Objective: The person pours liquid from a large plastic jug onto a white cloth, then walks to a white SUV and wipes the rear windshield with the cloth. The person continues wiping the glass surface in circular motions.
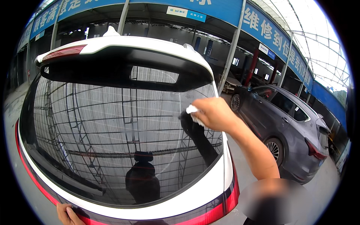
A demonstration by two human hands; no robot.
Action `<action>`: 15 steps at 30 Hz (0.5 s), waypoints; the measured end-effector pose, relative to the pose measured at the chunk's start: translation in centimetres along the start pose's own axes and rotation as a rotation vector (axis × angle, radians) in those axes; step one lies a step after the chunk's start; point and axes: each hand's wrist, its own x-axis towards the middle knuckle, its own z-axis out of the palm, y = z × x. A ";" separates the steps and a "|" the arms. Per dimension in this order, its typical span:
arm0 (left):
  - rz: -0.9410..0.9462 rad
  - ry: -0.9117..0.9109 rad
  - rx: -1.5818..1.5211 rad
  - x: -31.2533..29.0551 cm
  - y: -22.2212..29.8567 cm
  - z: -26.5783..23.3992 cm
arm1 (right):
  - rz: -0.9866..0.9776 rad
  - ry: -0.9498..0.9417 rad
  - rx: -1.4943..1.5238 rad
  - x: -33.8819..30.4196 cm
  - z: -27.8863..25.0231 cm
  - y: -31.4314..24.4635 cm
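Note:
My right hand (212, 114) is closed round a crumpled white cloth (195, 115) at the upper right part of a white car's rear window (112, 123). The cloth is pressed on or very near the glass; the exact contact is hidden by my fingers. The dark glass mirrors the roof frame and my arm, and faint pale streaks show on it near the cloth. At the lower left, my left hand (69, 215) rests with its fingers on the red and black light strip (48, 195) below the window. Most of that hand is cut off by the picture's edge.
A black rear wiper (67, 170) lies along the window's lower left. Above the glass juts the white roof spoiler (150, 44). A grey car (285, 123) stands to the right. Workshop bays with blue banners (262, 30) and posts run behind. A blurred patch covers the lower right.

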 end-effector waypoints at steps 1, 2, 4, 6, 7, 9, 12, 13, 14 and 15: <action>0.015 -0.009 0.010 0.5 1.0 0.1 | -0.053 0.011 0.042 -1.1 0.0 -1.0; 0.030 -0.023 0.007 0.9 1.2 0.2 | -0.001 0.030 0.020 -1.2 -0.2 -0.6; 0.038 -0.020 0.015 1.0 1.2 0.1 | 0.100 0.079 0.002 -0.8 0.0 0.3; 0.043 -0.029 -0.011 1.0 0.8 0.8 | 0.193 0.064 -0.031 0.7 -1.0 2.9; 0.023 -0.031 -0.015 0.8 0.6 0.5 | 0.177 0.041 -0.011 1.3 -0.9 3.3; -0.023 -0.020 -0.011 0.1 0.2 0.1 | 0.000 -0.065 -0.052 0.5 -0.3 0.1; 0.025 0.005 0.033 0.7 1.8 0.3 | 0.103 -0.051 -0.075 0.7 -1.2 1.0; 0.055 0.027 0.053 1.0 1.8 0.7 | 0.160 -0.023 -0.139 2.6 -1.6 2.8; 0.113 0.017 0.085 0.9 1.5 0.7 | 0.065 0.015 -0.213 2.2 -1.0 2.7; 0.056 -0.004 0.017 0.4 0.5 0.4 | 0.055 -0.007 -0.208 0.4 0.0 1.1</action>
